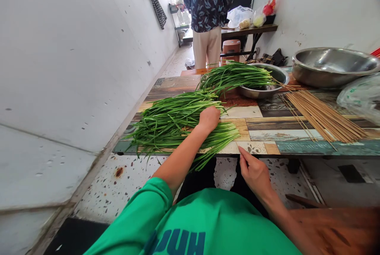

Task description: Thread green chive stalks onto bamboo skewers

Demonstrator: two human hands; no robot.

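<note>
Long green garlic chives (175, 112) lie in a loose pile on the left of the table, their pale stem ends facing right. My left hand (209, 118) is closed over stems in this pile; its fingertips are partly hidden. By the table's front edge, my right hand (255, 172) has its forefinger stretched out and the thumb apart below it, with nothing visible between them. The remaining fingers are curled. Another bunch of chives (237, 75) rests across a metal bowl (261, 93), with thin skewers at its stem end.
Bamboo skewers (326, 116) are spread on the right of the patterned table (261, 132). Behind them stand a large steel basin (323, 77) and a clear plastic bag (362, 95). A person (208, 17) stands beyond the table, near a second table with bags. A white wall (59, 69) runs along the left.
</note>
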